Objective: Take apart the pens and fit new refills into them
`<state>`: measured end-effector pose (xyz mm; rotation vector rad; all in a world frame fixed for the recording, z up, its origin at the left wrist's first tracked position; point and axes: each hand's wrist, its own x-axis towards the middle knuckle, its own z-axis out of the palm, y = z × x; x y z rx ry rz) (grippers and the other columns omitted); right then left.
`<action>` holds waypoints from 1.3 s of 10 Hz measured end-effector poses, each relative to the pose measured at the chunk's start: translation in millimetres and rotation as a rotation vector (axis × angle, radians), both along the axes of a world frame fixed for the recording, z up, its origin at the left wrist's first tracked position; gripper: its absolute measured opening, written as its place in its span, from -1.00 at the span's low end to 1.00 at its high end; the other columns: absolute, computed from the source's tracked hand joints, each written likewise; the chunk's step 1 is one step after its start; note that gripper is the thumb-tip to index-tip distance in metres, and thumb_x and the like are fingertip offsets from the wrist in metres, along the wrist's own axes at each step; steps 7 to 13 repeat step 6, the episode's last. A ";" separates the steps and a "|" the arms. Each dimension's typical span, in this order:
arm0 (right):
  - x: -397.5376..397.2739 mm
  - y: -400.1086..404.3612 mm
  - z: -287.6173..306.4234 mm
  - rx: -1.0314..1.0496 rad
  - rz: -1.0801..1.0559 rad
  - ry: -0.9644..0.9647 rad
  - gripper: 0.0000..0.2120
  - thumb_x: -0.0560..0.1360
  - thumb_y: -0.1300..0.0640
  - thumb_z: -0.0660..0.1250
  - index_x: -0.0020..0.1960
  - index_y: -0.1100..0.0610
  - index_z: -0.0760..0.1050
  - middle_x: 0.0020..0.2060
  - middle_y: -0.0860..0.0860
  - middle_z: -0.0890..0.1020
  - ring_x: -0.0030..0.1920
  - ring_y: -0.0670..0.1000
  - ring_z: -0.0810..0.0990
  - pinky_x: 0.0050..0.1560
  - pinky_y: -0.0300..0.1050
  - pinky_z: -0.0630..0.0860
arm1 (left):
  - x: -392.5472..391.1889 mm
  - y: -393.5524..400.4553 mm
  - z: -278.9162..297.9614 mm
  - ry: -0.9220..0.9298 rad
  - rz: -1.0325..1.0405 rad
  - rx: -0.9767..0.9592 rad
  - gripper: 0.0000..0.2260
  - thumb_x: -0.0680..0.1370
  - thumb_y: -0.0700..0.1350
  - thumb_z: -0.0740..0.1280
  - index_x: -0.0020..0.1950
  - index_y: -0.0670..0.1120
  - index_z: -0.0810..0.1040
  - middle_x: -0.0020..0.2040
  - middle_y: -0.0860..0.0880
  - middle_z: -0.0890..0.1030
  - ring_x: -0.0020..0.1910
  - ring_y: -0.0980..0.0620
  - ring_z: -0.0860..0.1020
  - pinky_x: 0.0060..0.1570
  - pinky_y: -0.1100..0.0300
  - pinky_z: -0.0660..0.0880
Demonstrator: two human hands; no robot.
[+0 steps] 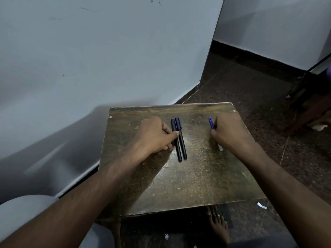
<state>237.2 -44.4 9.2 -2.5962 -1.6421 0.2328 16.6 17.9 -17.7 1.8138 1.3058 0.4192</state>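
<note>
Two black pens on the table [188,185] in front of you, count them: the left pen [176,140] and the right pen [181,138], lying side by side and touching along their length, caps pointing away from you, near the middle of the worn brown top. Your left hand [154,135] sits on the table just beside them, fingers curled, thumb tip pressed against the barrel of the left pen; the fingertips on its far side are tucked out of sight, so I can't call whether they reach it. Over to your right hand [229,131], well apart from the pair: it's closed around a bundle of blue refills [211,123], their blue tips poking out past your knuckles toward the wall. I make out at least two tips, but the hand hides the rest, so the true number is anyone's call. A pale end shows under the heel of that hand, likely the bundle's other end, too blurred to be sure. Both your forearms run in from the bottom edge, cut off by the frame. One bare foot [219,224] shows under the table's near edge, and two small white scraps lie on the dark floor [250,83] close by
</note>
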 end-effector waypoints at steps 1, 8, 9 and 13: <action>-17.1 5.1 -5.2 0.006 0.049 0.047 -0.86 0.55 0.30 0.39 -0.19 0.24 0.60 -0.18 0.17 0.61 -0.23 0.13 0.59 -0.26 -0.03 0.56 | -0.2 0.1 1.4 0.010 -0.001 0.006 -0.88 0.59 0.00 0.56 -0.07 -0.03 0.74 -0.27 0.04 0.79 -0.33 0.18 0.76 -0.30 0.37 0.66; -38.4 5.3 -7.9 0.166 0.095 0.219 -0.82 0.62 0.10 0.47 -0.03 0.22 0.72 -0.17 0.09 0.75 -0.16 0.03 0.72 -0.21 -0.18 0.63 | -9.7 0.1 2.4 0.093 -0.038 0.197 -0.90 0.62 0.02 0.52 -0.02 0.01 0.70 -0.26 0.09 0.71 -0.35 0.14 0.72 -0.40 0.29 0.64; -38.4 5.3 -7.9 0.166 0.095 0.219 -0.82 0.62 0.10 0.47 -0.03 0.22 0.72 -0.17 0.09 0.75 -0.16 0.03 0.72 -0.21 -0.18 0.63 | -9.7 0.1 2.4 0.093 -0.038 0.197 -0.90 0.62 0.02 0.52 -0.02 0.01 0.70 -0.26 0.09 0.71 -0.35 0.14 0.72 -0.40 0.29 0.64; -38.4 5.3 -7.9 0.166 0.095 0.219 -0.82 0.62 0.10 0.47 -0.03 0.22 0.72 -0.17 0.09 0.75 -0.16 0.03 0.72 -0.21 -0.18 0.63 | -9.7 0.1 2.4 0.093 -0.038 0.197 -0.90 0.62 0.02 0.52 -0.02 0.01 0.70 -0.26 0.09 0.71 -0.35 0.14 0.72 -0.40 0.29 0.64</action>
